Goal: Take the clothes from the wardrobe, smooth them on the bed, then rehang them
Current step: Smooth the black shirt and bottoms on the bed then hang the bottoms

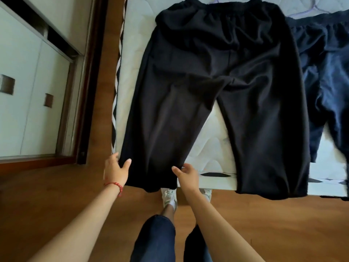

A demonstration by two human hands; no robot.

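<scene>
A quilted white mattress point(211, 140) fills most of the view, and it is used here as the flat surface for smoothing. On it a pair of black trousers point(222, 72) is laid out, with the elastic waistband at the far side and both legs pointed toward the person, so that the cuffs hang a little over the near edge of the bed. Just beside them, to the right, dark navy trousers point(328, 72) are spread in the same direction, probably waiting for their turn. On the left the wardrobe point(28, 91) with white sliding doors is seen, well apart from the bed across the wooden floor point(56, 195). The left leg of the black trousers is held at both sides near its cuff: the fabric edge is pinched between thumb and fingers by the left hand point(116, 172), and the other edge is pinched by the right hand point(187, 175). It is judged that the leg is being pulled straight and flat. A red string bracelet point(115, 185) is worn on the left wrist.
</scene>
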